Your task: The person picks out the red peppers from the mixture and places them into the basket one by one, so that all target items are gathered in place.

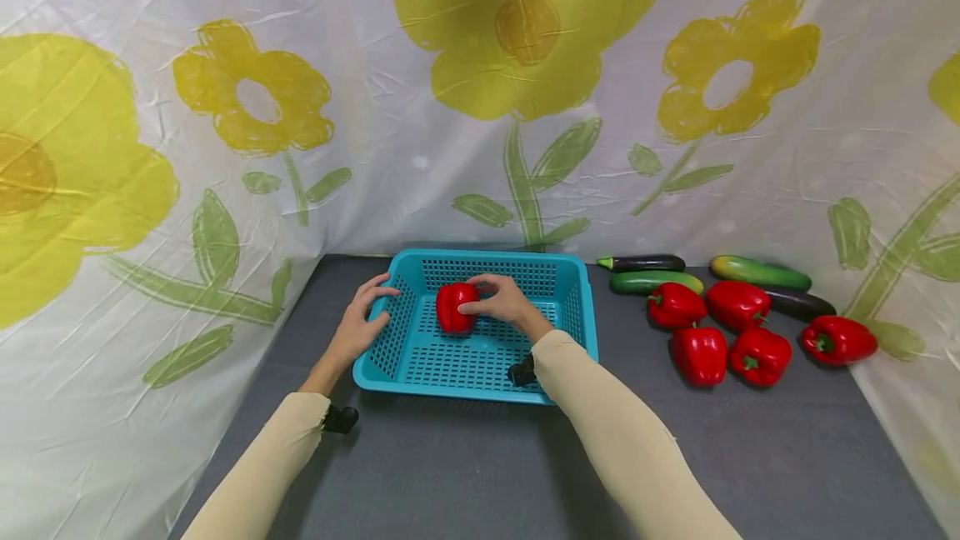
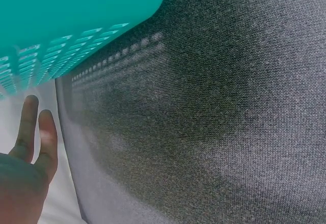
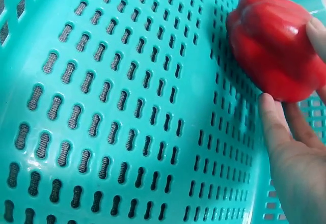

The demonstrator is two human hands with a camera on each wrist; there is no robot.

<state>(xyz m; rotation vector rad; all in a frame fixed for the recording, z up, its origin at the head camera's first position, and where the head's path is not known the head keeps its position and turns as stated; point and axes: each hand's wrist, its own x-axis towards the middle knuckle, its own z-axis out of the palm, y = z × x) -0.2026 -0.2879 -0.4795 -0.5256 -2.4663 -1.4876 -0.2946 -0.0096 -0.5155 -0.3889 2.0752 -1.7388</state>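
A red bell pepper (image 1: pixel 452 308) is inside the turquoise plastic basket (image 1: pixel 480 394), left of its middle. My right hand (image 1: pixel 504 303) grips this pepper between thumb and fingers. The right wrist view shows the same pepper (image 3: pixel 272 46) close to the perforated floor; whether it touches the floor I cannot tell. At the basket's left rim is my left hand (image 1: pixel 358 325), thumb and fingers extended and apart. Two fingers of the left hand (image 2: pixel 30 152) show beside the basket's outer wall in the left wrist view.
Right of the basket lie several red bell peppers (image 1: pixel 699 355), a green cucumber (image 1: pixel 656 282), a larger green-yellow vegetable (image 1: pixel 761 272) and two dark eggplants (image 1: pixel 647 263). A flower-printed white curtain (image 1: pixel 390 173) hangs behind the dark grey table (image 1: pixel 435 473).
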